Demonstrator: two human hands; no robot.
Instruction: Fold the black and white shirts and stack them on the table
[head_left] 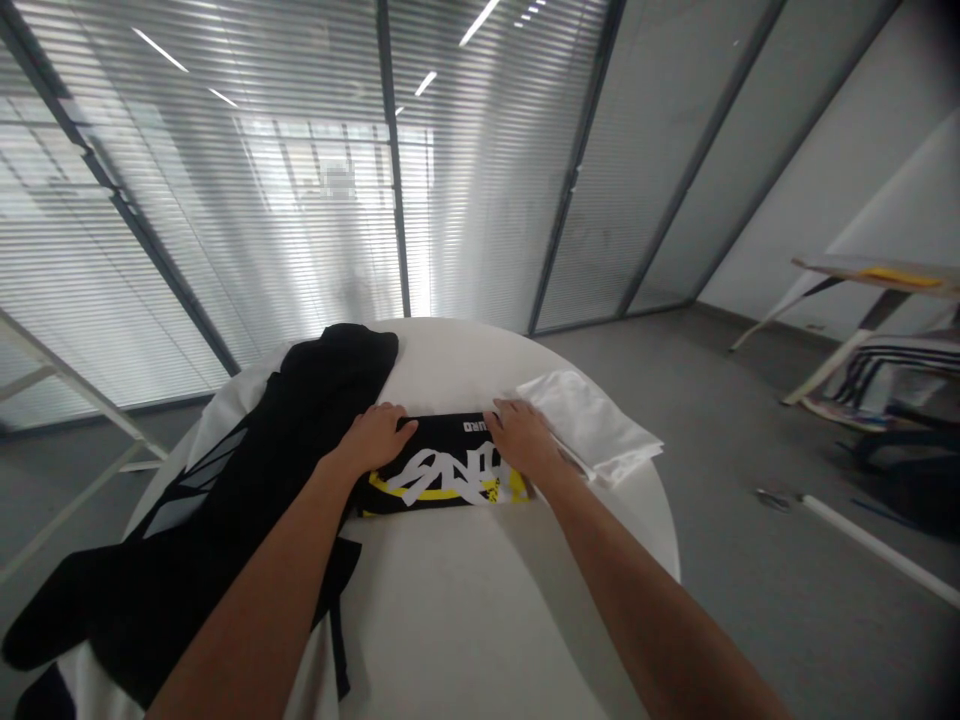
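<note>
- Resting flat on a folded black-and-yellow cloth point(442, 492) at 12 o'clock on the round white bench point(465, 360), the left hand point(373, 438) and right hand point(521, 438) lie apart, palms down, clamped on nothing.
- Open, flat palms like these spread pressure evenly and help keep the folded edges square.
- A bunched black garment point(300, 440) with white panels lies at 10 o'clock; a folded white cloth point(589, 425) touches the right hand at 1 o'clock.
- White graffiti-style letters point(442, 470) cross the cloth, too stylised to read; small upside-down letters point(474, 425) seem to read "URO".
</note>
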